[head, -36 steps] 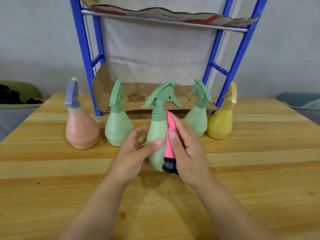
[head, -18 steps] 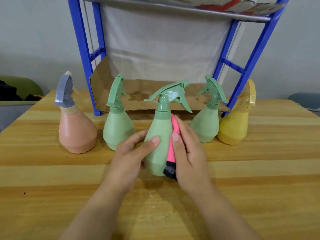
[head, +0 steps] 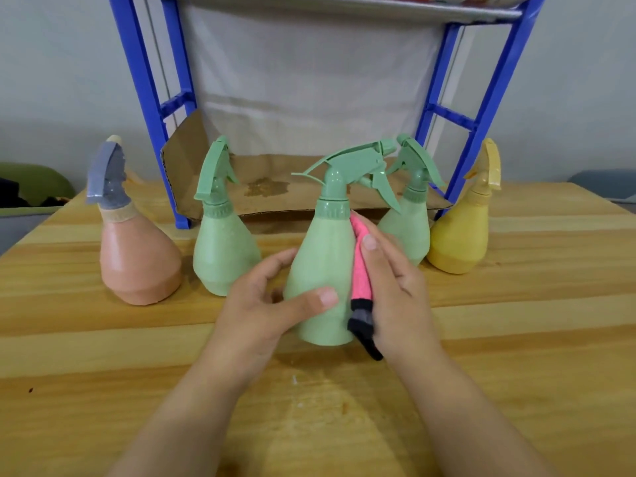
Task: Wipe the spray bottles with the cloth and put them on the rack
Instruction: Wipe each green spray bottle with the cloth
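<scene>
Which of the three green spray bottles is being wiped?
The front middle green bottle: the left hand grips it, the right hand holds the pink cloth against its side. The left green bottle and right green bottle stand untouched behind.

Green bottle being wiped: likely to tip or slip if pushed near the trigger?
The green bottle widens to a broad base, so tipping seems unlikely. Smooth plastic may slip: the left hand grips it while the right hand holds the cloth.
</scene>
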`<state>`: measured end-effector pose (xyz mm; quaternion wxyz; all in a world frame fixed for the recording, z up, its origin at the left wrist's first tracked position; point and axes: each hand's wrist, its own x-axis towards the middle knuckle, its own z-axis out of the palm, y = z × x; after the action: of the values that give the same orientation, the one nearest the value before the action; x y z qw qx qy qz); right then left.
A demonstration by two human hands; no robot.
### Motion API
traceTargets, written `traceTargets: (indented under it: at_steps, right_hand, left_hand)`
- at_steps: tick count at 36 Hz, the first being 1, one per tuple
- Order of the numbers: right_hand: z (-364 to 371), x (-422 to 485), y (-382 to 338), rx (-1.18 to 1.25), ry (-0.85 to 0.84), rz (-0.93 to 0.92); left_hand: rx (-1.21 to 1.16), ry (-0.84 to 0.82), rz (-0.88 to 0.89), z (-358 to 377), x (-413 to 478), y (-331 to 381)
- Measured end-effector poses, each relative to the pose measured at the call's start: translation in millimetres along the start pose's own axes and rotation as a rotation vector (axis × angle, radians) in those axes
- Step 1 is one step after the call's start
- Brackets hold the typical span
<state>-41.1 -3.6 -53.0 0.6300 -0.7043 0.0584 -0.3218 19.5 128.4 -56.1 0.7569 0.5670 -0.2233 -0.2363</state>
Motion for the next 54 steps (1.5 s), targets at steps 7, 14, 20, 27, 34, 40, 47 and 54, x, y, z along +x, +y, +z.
traceTargets:
  at_steps: [7, 14, 20, 27, 34, 40, 47, 54]
  right_hand:
    - [1, -8, 4, -0.174, -0.038, -0.049]
    - [0, -10, 3, -0.327, -0.163, -0.238]
    - [-6, -11, -12, 0.121, -0.107, 0.009]
    - [1, -11, -3, 0.125, -0.033, 0.005]
    - [4, -13, -1, -0.018, 0.039, -0.053]
    - [-5, -14, -11, 0.165, -0.054, -0.022]
    - [-5, -13, -8, 0.167, -0.003, -0.024]
    - [3, -13, -2, -0.079, 0.051, -0.128]
  left_hand:
    - [-0.010, 0.090, -0.010, 5, -4, 1]
    - [-0.070, 0.145, 0.010, 2, -4, 3]
    - [-0.040, -0.011, 0.050, -4, -6, 3]
    - [-0.059, 0.092, 0.093, 0, -3, -2]
    - [-0.035, -0.036, 0.121, -1, -4, 1]
    - [-0.212, -0.144, 0.018, -9, -5, 4]
    - [-0.168, -0.047, 0.008, 0, -7, 3]
    - [-0.052, -0.133, 0.083, 0, -6, 0]
